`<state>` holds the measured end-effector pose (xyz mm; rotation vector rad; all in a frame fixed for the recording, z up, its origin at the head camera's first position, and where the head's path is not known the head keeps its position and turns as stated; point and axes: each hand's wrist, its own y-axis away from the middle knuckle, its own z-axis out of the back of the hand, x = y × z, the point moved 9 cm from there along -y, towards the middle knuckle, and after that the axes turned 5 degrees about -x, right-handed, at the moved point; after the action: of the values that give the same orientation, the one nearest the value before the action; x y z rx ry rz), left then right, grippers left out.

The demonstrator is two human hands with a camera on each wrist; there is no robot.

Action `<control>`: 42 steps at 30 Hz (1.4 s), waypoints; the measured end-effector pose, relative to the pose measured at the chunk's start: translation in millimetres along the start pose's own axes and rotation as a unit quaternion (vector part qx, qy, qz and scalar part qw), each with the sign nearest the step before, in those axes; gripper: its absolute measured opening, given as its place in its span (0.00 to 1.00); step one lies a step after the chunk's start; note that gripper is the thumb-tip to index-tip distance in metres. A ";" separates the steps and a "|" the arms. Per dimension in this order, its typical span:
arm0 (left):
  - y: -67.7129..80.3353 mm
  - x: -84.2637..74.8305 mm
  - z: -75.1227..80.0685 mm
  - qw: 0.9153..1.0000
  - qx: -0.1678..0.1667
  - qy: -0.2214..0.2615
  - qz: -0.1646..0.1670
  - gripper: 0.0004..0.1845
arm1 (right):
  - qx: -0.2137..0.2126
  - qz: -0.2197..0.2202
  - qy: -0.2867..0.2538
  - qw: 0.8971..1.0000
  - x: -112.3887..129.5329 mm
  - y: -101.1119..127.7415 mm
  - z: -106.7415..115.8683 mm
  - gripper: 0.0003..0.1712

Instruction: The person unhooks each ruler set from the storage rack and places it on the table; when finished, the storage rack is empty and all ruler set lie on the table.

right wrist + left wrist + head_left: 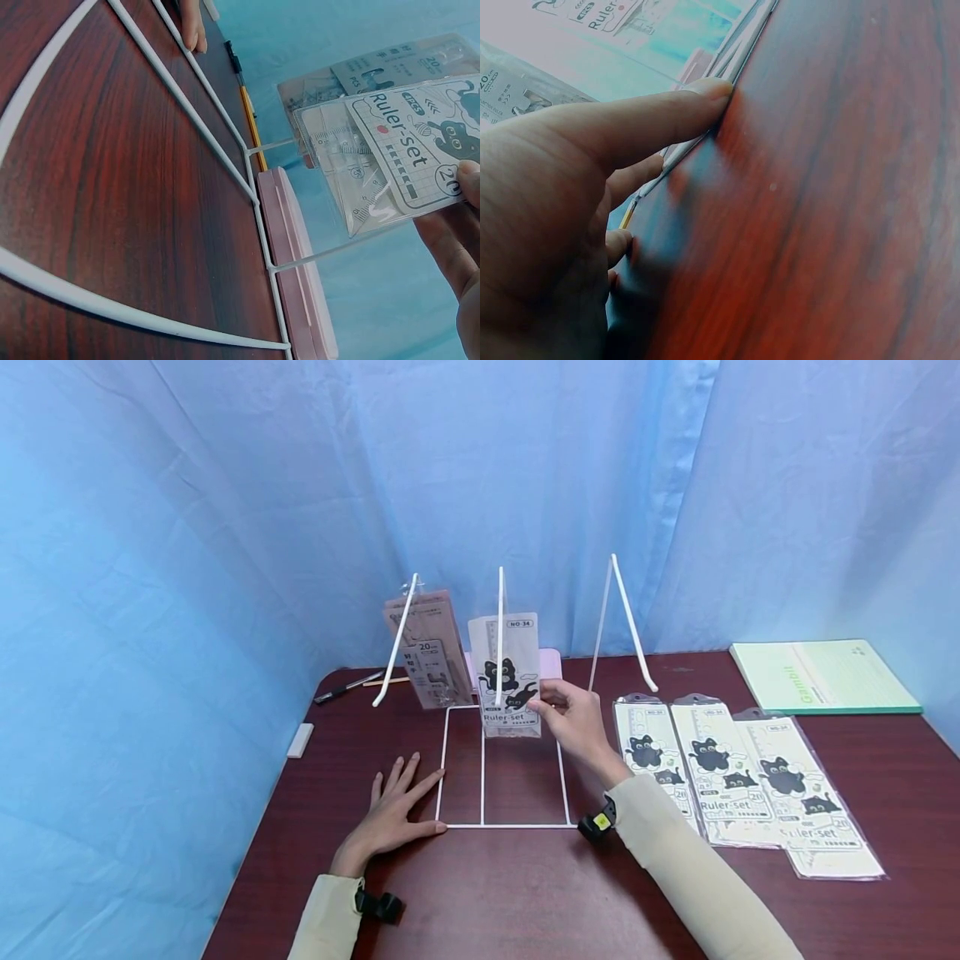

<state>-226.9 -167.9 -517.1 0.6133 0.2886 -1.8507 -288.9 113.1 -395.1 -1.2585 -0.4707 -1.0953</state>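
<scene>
R hand (pixel 573 714) holding a ruler-set pack (pixel 507 672) upright at the white wire rack (pixel 501 777); L hand (pixel 390 814) flat on the table (pixel 525 893).

I see the pack w/ long axis vertical, hang-tab end up, printed face toward me, at the rack's middle prong, above the base frame; my R fingers pinch its right edge. Print reads "NO 34" up top, "Ruler-set" low down, black cat art between; wrist cam also shows a "20". L hand is spread wide, fingers straight, thumb and index tip against the frame's left front corner. A brown pack (pixel 429 652) marked "20" hangs on the left prong. Three more cat packs (pixel 738 777) lie flat to the right, each "Ruler-set". Green notebook (pixel 821 677) far right reads "Gambit".
</scene>
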 end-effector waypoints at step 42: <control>0.8 -0.1 0.4 1.000 -0.013 -0.002 -0.008 0.45 | 0.006 0.034 -0.005 0.999 16.6 31.3 11.8 0.11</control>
<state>-226.2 -168.2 -516.7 0.5908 0.3139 -1.8601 -251.6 115.0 -394.5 -1.2615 -0.4373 -1.0281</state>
